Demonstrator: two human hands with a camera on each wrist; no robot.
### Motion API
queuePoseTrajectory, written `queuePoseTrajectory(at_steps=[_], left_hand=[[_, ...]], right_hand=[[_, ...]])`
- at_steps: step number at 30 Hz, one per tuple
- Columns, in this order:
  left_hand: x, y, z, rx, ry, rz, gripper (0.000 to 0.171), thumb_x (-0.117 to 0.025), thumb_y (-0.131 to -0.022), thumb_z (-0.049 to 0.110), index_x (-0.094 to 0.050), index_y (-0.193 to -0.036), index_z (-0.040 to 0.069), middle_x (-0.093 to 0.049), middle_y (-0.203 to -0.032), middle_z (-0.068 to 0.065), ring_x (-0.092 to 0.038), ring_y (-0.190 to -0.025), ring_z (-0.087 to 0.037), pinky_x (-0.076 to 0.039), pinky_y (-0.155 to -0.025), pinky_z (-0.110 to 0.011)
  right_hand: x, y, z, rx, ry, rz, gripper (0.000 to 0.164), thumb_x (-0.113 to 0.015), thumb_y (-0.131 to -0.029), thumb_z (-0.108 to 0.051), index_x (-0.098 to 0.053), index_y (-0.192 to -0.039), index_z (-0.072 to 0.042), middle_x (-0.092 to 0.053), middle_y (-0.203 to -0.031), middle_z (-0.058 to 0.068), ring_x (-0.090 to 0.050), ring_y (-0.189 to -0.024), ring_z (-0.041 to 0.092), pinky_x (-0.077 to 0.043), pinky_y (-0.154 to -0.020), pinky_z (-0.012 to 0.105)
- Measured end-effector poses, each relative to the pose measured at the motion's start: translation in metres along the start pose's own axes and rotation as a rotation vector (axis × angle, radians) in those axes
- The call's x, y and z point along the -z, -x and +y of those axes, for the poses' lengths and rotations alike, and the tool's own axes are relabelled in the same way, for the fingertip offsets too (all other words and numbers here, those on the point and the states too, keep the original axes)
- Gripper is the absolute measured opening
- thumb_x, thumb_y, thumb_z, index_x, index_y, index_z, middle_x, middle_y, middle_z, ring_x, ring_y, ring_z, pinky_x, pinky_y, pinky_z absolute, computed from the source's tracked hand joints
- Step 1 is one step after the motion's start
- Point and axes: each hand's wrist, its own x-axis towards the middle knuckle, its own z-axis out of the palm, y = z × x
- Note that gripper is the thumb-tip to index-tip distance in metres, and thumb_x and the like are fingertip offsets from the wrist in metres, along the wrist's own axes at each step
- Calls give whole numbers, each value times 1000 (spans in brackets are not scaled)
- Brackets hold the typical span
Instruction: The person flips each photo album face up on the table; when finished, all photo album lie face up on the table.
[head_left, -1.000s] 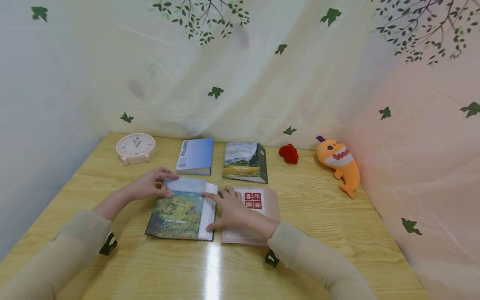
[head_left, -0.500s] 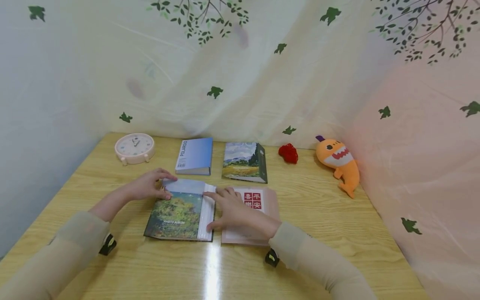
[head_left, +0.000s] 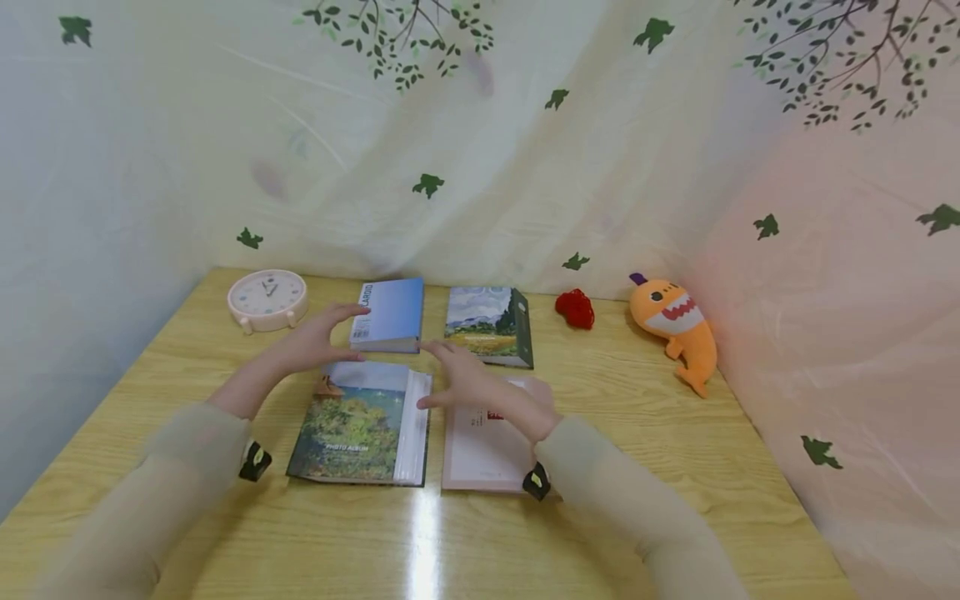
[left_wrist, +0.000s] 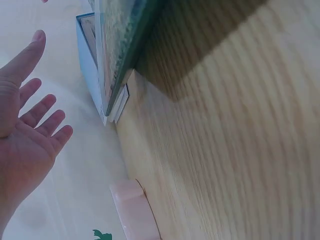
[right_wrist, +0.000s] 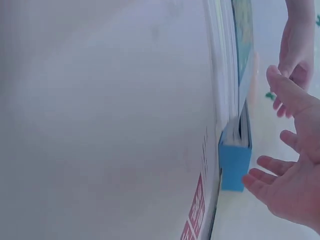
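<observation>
Head view: I count four albums on one table (head_left: 637, 475): green album (head_left: 352, 425) near left, pink album (head_left: 487, 458) near right, blue album (head_left: 399, 308) back left, landscape album (head_left: 480, 321) back right. Plus one clock (head_left: 268, 293), one red bundle (head_left: 575, 308), one plush shark (head_left: 686, 329). Two hands: left hand (head_left: 311, 340) around the gap between green album and blue album, thumb and fingers arched apart; right hand (head_left: 471, 382) over pink album's far-left corner.

Left wrist view: I read fingers loose, spread, gripping nothing.

Right wrist view: both hands show; right one unclenched, empty, thumb raised, apart from pink album.
</observation>
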Motion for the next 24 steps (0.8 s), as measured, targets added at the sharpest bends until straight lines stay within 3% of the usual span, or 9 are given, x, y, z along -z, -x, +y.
queuePoseTrajectory(at_steps=[7, 15, 24], left_hand=[[-1, -21, -6, 34, 53, 21, 83, -76, -81, 23, -29, -146, 0, -25, -150, -27, -23, -136, -45, -22, -109, -61], [-3, -41, -18, 105, 52, -16, 89, -76, -81, 28, -24, -149, 5, -20, -153, -22, -19, -139, -42, -19, -111, -59], [-3, -56, -27, 74, 7, -84, 90, -78, -78, 27, -26, -148, 2, -23, -151, -25, -21, -138, -44, -18, -112, -58]], right_hand=[[6, -25, 19, 3, -34, 75, 91, -75, -79, -40, -24, -151, -17, -32, -150, 12, -35, -135, 30, -35, -108, 45], [9, -48, 33, -28, -77, 118, 88, -72, -81, -42, -23, -151, -18, -29, -152, 11, -29, -139, 29, -30, -111, 45], [6, -76, 45, -64, -86, 115, 88, -74, -81, -37, -24, -150, -13, -30, -152, 10, -30, -138, 29, -28, -113, 43]])
